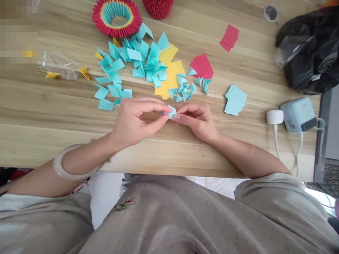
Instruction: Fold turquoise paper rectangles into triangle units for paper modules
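A small folded light-blue paper piece (171, 112) is pinched between both hands just above the wooden table (53, 116). My left hand (134, 121) closes thumb and fingers on its left side; a pale bangle circles that wrist. My right hand (197, 120) pinches its right side. Just beyond the hands lies a cluster of small folded blue triangles (185, 90). Farther back, several loose blue folded pieces (132, 60) are scattered, with yellow paper sheets (172, 72) and red paper sheets (202, 66).
A ring of red, yellow and blue folded paper (116, 16) and a red paper form (158, 7) stand at the far edge. A stack of blue squares (235, 100), a black plastic bag (309, 49), a pale blue device (298, 113) and white plug sit right.
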`<state>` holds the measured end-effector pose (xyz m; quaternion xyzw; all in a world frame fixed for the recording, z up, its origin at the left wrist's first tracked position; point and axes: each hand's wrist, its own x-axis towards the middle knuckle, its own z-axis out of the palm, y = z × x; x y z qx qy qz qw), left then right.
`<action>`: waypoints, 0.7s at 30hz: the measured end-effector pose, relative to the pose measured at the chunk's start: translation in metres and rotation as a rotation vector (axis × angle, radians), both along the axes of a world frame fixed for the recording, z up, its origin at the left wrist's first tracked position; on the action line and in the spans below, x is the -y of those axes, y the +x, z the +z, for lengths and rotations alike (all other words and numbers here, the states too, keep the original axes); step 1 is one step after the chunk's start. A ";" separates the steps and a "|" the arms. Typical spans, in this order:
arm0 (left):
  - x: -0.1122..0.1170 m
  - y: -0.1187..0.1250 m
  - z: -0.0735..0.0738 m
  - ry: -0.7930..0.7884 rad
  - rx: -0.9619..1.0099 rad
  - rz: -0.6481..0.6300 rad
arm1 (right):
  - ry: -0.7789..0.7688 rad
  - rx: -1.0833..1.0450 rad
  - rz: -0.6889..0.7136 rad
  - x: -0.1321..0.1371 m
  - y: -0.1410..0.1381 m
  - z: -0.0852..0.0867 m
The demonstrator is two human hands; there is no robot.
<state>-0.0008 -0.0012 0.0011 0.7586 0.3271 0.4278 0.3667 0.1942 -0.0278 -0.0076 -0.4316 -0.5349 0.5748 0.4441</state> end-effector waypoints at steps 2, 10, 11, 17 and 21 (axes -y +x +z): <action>0.001 0.000 0.002 -0.074 -0.026 0.006 | -0.002 -0.009 -0.024 0.001 -0.002 0.000; 0.000 0.000 0.005 -0.209 -0.094 0.011 | -0.052 -0.041 -0.038 0.002 -0.002 -0.004; 0.000 0.000 0.005 -0.215 -0.095 0.010 | -0.052 -0.044 -0.042 0.002 -0.002 -0.004; 0.003 0.001 0.005 -0.241 -0.066 0.043 | -0.015 -0.026 -0.068 0.002 -0.003 -0.005; 0.003 0.003 0.005 -0.334 0.004 0.040 | 0.014 0.006 -0.121 0.005 -0.005 -0.006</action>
